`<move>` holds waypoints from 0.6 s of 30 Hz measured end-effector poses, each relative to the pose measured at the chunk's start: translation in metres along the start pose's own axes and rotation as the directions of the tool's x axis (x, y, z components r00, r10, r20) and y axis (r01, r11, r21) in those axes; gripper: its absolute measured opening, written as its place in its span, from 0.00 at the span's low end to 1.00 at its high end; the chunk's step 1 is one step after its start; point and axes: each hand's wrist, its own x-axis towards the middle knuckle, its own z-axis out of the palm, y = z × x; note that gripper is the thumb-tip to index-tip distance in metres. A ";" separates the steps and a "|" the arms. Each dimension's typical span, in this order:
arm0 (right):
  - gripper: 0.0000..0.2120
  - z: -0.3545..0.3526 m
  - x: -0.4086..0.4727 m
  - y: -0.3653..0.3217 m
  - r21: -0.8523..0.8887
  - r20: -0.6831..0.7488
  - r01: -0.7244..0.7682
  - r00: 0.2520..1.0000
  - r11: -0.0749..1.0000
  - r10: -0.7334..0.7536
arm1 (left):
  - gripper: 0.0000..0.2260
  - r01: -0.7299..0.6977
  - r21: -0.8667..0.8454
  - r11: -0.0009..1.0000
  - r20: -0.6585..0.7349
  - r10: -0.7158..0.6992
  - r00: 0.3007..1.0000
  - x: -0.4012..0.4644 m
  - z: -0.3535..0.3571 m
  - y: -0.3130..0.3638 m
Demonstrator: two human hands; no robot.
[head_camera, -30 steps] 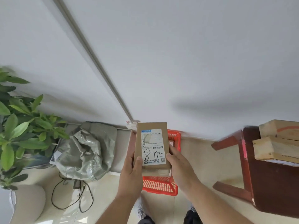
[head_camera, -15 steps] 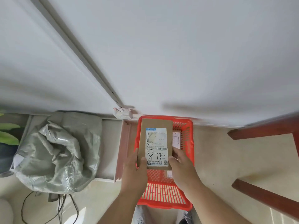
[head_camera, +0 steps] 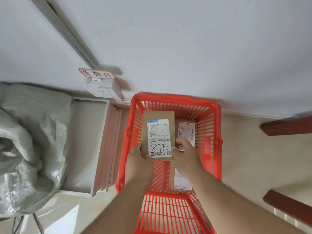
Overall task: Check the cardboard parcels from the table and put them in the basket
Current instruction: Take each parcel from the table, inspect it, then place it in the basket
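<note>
A flat cardboard parcel [head_camera: 157,135] with a white shipping label and handwritten digits hangs inside the red plastic basket [head_camera: 217,132] on the floor. My left hand [head_camera: 138,159] grips its near left corner, thumb on the label. My right hand [head_camera: 184,152] grips its near right edge. Two more labelled parcels lie in the basket: one [head_camera: 186,130] at the far right, another [head_camera: 181,180] under my right wrist, partly hidden.
A grey-green woven sack [head_camera: 28,147] fills the left. Pink boards [head_camera: 109,149] lean beside the basket's left side. A white block with a handwritten red-edged tag [head_camera: 98,81] sits against the wall. Dark wooden table legs [head_camera: 287,127] stand at the right.
The view has dropped closer to the basket. Both hands have lowered the parcel from above the rim down into the basket. The table with parcels and the plant have left the view.
</note>
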 end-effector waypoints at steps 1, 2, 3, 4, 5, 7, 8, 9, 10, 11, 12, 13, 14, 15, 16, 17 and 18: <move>0.10 0.005 0.008 0.005 -0.003 0.003 0.005 1.000 1.000 -0.005 | 0.20 -0.008 0.003 1.000 -0.010 0.008 1.000 0.007 0.004 -0.006; 0.10 0.010 0.016 0.010 -0.009 0.002 0.007 1.000 1.000 -0.007 | 0.20 -0.017 0.006 1.000 -0.017 0.017 1.000 0.013 0.008 -0.012; 0.10 0.015 0.023 0.015 -0.017 -0.003 0.005 1.000 1.000 -0.005 | 0.20 -0.028 0.017 0.999 -0.021 0.029 0.999 0.021 0.012 -0.019; 0.10 0.019 0.029 0.019 -0.028 -0.007 0.001 1.000 1.000 -0.001 | 0.21 -0.037 0.035 0.999 -0.021 0.037 0.999 0.028 0.017 -0.023; 0.11 0.022 0.034 0.023 -0.039 -0.009 0.000 1.000 0.999 -0.001 | 0.21 -0.043 0.052 0.998 -0.023 0.044 0.999 0.034 0.022 -0.028; 0.12 0.028 0.043 0.030 -0.063 -0.019 -0.006 1.000 0.998 0.005 | 0.23 -0.055 0.090 0.994 -0.025 0.057 0.998 0.044 0.032 -0.035; 0.12 0.030 0.046 0.031 -0.071 -0.022 -0.012 1.000 0.997 0.011 | 0.24 -0.063 0.104 0.993 -0.021 0.066 0.998 0.048 0.036 -0.037; 0.13 0.033 0.049 0.033 -0.084 -0.024 -0.012 1.000 0.996 0.010 | 0.25 -0.073 0.121 0.990 -0.018 0.075 0.997 0.052 0.040 -0.039; 0.14 0.035 0.052 0.034 -0.111 -0.020 -0.013 1.000 0.994 0.011 | 0.26 -0.072 0.151 0.986 -0.008 0.074 0.997 0.056 0.044 -0.042; 0.15 0.038 0.055 0.036 -0.135 -0.020 -0.015 1.000 0.991 0.013 | 0.27 -0.069 0.177 0.982 0.002 0.070 0.998 0.061 0.048 -0.045; 0.16 0.039 0.057 0.036 -0.154 -0.020 -0.027 1.000 0.988 0.024 | 0.27 -0.057 0.170 0.984 0.015 0.056 0.998 0.065 0.051 -0.047; 0.18 0.042 0.060 0.038 -0.167 -0.027 -0.036 0.999 0.985 0.032 | 0.27 -0.043 0.143 0.989 0.035 0.038 0.999 0.069 0.055 -0.049; 0.19 0.044 0.062 0.041 -0.182 -0.036 -0.052 0.998 0.982 0.047 | 0.27 -0.030 0.107 0.994 0.056 0.024 0.998 0.072 0.058 -0.051; 0.20 0.045 0.064 0.042 -0.184 -0.043 -0.065 0.997 0.981 0.058 | 0.27 -0.027 0.084 0.996 0.083 0.020 0.996 0.072 0.060 -0.050; 0.21 0.045 0.064 0.043 -0.176 -0.045 -0.085 0.996 0.981 0.078 | 0.28 -0.033 0.094 0.995 0.117 0.022 0.993 0.070 0.060 -0.049; 0.20 0.045 0.065 0.043 -0.154 -0.046 -0.110 0.994 0.982 0.104 | 0.30 -0.043 0.115 0.992 0.144 0.026 0.989 0.067 0.060 -0.049; 0.20 0.044 0.062 0.041 -0.123 -0.042 -0.145 0.989 0.982 0.141 | 0.32 -0.038 0.125 0.991 0.163 0.017 0.986 0.063 0.060 -0.050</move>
